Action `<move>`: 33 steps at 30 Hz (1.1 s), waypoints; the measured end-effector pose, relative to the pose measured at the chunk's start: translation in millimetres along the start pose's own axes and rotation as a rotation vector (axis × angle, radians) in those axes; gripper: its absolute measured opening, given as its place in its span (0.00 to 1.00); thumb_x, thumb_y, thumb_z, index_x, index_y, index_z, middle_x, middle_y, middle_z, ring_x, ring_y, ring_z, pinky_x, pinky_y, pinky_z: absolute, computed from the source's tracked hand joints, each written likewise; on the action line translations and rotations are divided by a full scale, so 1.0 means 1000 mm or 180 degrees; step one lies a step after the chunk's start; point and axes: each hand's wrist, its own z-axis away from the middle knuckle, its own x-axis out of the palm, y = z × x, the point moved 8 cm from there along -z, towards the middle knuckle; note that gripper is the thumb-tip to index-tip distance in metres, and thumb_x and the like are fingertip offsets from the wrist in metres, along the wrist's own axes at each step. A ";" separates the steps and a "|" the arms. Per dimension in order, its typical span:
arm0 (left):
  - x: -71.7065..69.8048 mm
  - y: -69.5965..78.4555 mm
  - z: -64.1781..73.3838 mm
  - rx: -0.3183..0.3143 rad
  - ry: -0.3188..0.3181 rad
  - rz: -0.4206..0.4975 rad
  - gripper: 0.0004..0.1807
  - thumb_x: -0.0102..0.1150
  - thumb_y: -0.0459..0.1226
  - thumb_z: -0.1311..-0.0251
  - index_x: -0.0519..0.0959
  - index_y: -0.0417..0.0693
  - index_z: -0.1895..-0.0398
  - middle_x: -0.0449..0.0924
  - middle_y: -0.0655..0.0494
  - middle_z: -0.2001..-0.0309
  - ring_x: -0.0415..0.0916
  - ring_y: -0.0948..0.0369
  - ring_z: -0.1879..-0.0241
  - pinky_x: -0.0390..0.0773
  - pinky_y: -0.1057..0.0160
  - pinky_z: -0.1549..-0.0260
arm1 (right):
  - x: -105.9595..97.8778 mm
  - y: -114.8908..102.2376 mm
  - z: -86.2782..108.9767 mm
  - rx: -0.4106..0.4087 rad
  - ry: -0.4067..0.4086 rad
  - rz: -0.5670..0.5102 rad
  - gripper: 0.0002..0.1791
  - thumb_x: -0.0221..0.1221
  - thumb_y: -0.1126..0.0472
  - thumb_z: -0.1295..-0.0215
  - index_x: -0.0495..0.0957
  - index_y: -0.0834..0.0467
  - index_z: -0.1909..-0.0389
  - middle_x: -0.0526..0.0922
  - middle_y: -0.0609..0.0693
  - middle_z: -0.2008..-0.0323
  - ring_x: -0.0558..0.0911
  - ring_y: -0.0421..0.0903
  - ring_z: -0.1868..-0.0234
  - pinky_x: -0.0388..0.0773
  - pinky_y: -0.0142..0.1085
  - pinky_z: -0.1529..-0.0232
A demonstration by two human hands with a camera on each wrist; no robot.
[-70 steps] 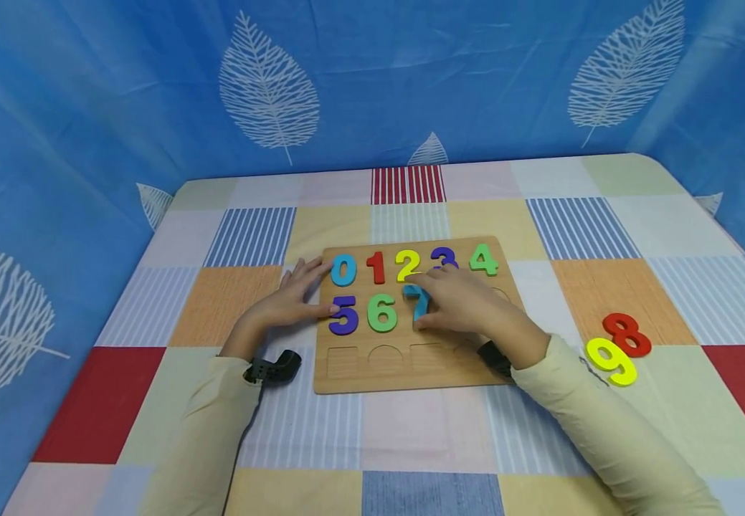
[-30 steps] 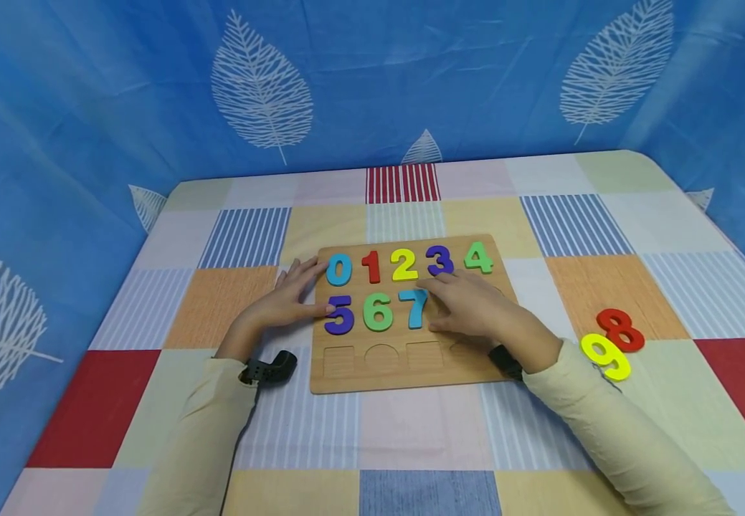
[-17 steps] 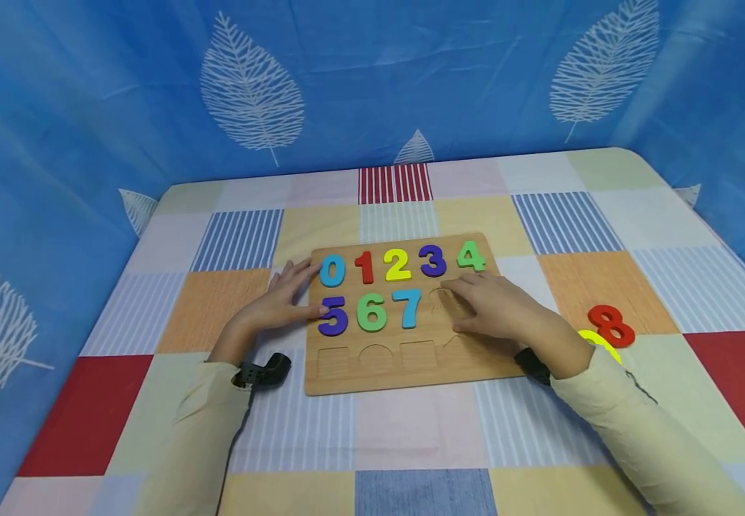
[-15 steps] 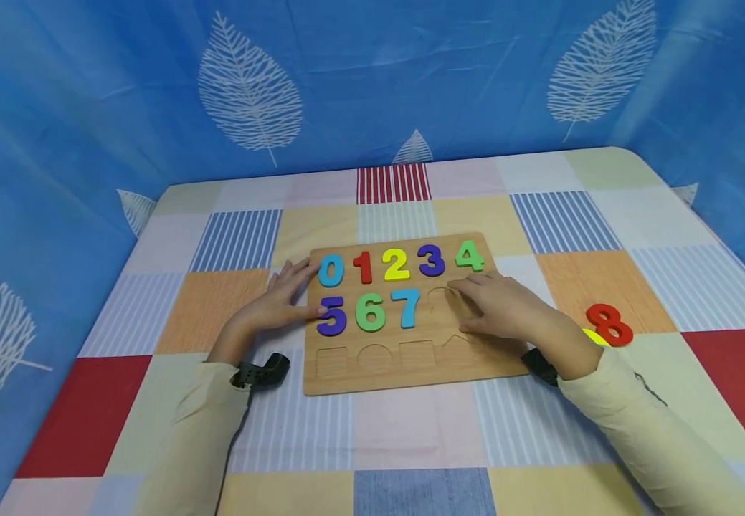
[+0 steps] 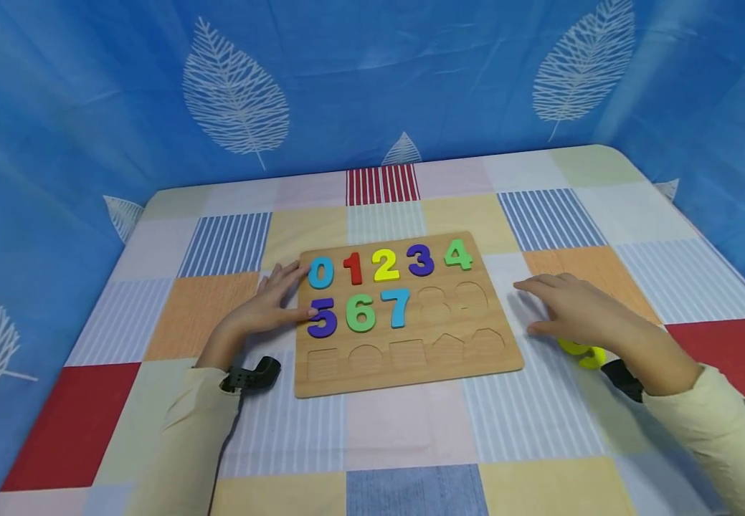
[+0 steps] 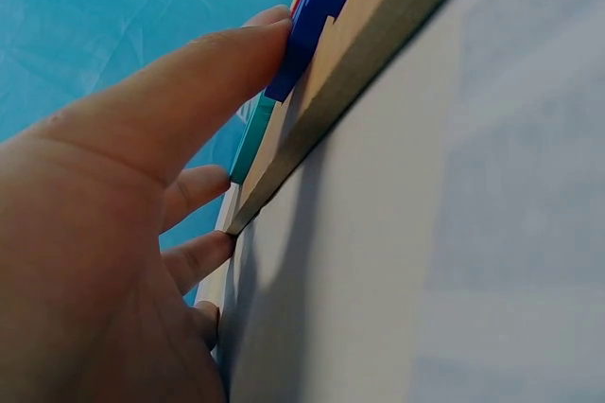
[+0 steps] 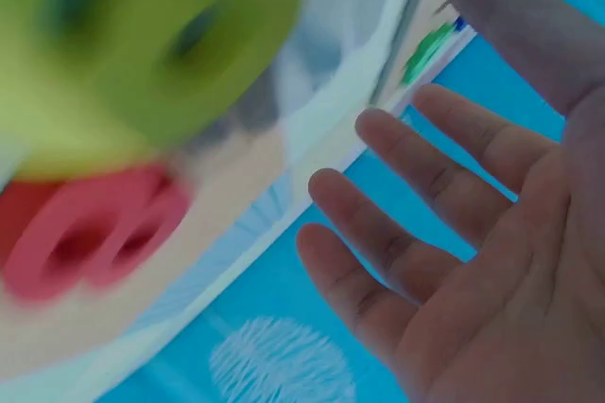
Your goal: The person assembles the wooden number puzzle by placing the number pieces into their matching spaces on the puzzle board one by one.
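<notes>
A wooden number puzzle board point(image 5: 411, 362) lies mid-table with pieces 0 to 7 seated in its upper two rows. My left hand point(image 5: 259, 312) rests at the board's left edge, its thumb on the purple 5 point(image 5: 323, 319) and its fingertips by the blue 0 point(image 5: 321, 273). The blue 7 point(image 5: 396, 308) sits in its recess. Right of the board, my right hand point(image 5: 581, 312) hovers with fingers extended, holding nothing. It partly covers the yellow 9 point(image 5: 588, 355) in the head view. The red 8 point(image 7: 99, 233) shows beside the yellow 9 in the right wrist view and is hidden in the head view.
Vacant recesses point(image 5: 452, 301) lie right of the 7, and outlined shapes point(image 5: 406, 352) fill the bottom row. A patchwork cloth point(image 5: 411, 437) covers the table. A blue leaf-print curtain point(image 5: 346, 86) stands behind. Each wrist wears a black camera strap point(image 5: 256, 375).
My right hand has let go of the blue 7, leaving it in the board, and has moved right over the loose pieces. The left hand has kept its place at the board.
</notes>
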 end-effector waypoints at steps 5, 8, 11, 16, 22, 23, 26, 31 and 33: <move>0.000 -0.002 -0.001 -0.0014 0.0007 0.0004 0.47 0.59 0.54 0.47 0.45 0.56 0.28 0.36 0.49 0.27 0.21 0.47 0.29 0.24 0.40 0.35 | -0.003 0.031 0.018 0.0183 -0.0068 -0.0026 0.37 0.68 0.54 0.53 0.68 0.62 0.41 0.72 0.64 0.45 0.70 0.63 0.48 0.74 0.56 0.54; 0.000 -0.003 0.000 -0.0002 0.0025 0.0010 0.47 0.59 0.54 0.47 0.46 0.56 0.28 0.36 0.49 0.27 0.21 0.47 0.29 0.24 0.40 0.35 | -0.003 0.046 0.024 0.0268 -0.0141 0.0002 0.38 0.69 0.55 0.55 0.67 0.62 0.41 0.72 0.64 0.45 0.70 0.62 0.50 0.77 0.54 0.60; 0.000 -0.003 0.001 -0.0003 0.0021 0.0036 0.47 0.59 0.54 0.48 0.46 0.56 0.28 0.36 0.49 0.27 0.21 0.47 0.29 0.25 0.38 0.36 | 0.002 0.058 0.029 0.0295 -0.0246 0.0095 0.41 0.71 0.55 0.59 0.67 0.62 0.41 0.72 0.65 0.45 0.71 0.62 0.51 0.78 0.54 0.63; 0.000 0.000 0.002 0.0036 0.0000 0.0057 0.47 0.59 0.53 0.48 0.46 0.55 0.28 0.36 0.48 0.27 0.21 0.45 0.29 0.26 0.37 0.36 | 0.014 0.074 0.039 0.0398 -0.0476 0.0096 0.46 0.73 0.55 0.64 0.65 0.62 0.41 0.71 0.66 0.46 0.70 0.64 0.54 0.79 0.52 0.68; 0.000 0.000 0.002 0.0046 0.0001 0.0026 0.47 0.59 0.52 0.47 0.46 0.55 0.28 0.37 0.47 0.27 0.21 0.45 0.30 0.25 0.38 0.36 | 0.020 0.079 0.041 0.0459 -0.0519 0.0013 0.49 0.74 0.58 0.67 0.63 0.61 0.39 0.72 0.66 0.49 0.71 0.62 0.56 0.80 0.46 0.72; 0.000 0.000 0.002 0.0044 0.0004 0.0017 0.47 0.59 0.52 0.47 0.46 0.55 0.28 0.37 0.47 0.27 0.20 0.45 0.30 0.24 0.38 0.36 | 0.020 0.079 0.040 0.0443 -0.0508 0.0013 0.49 0.74 0.58 0.67 0.63 0.61 0.39 0.72 0.66 0.50 0.71 0.62 0.57 0.80 0.45 0.73; 0.000 0.000 0.001 0.0042 0.0020 -0.0004 0.46 0.59 0.52 0.47 0.47 0.55 0.28 0.37 0.47 0.27 0.20 0.46 0.30 0.24 0.40 0.35 | 0.020 0.078 0.036 0.0409 -0.0476 0.0033 0.48 0.74 0.59 0.66 0.63 0.61 0.39 0.73 0.65 0.51 0.71 0.61 0.57 0.80 0.45 0.73; 0.000 -0.001 0.001 0.0004 0.0051 0.0014 0.47 0.60 0.53 0.49 0.47 0.56 0.28 0.38 0.47 0.27 0.22 0.46 0.29 0.25 0.38 0.36 | 0.021 0.078 0.032 0.0329 -0.0433 0.0116 0.46 0.73 0.60 0.65 0.65 0.60 0.40 0.74 0.65 0.51 0.72 0.60 0.57 0.80 0.46 0.71; 0.000 -0.001 0.000 -0.0019 0.0056 0.0025 0.47 0.60 0.54 0.49 0.47 0.56 0.28 0.38 0.47 0.27 0.22 0.46 0.29 0.26 0.36 0.36 | 0.019 0.079 0.030 0.0303 -0.0387 0.0189 0.45 0.73 0.59 0.65 0.66 0.59 0.40 0.75 0.64 0.53 0.73 0.59 0.59 0.80 0.46 0.71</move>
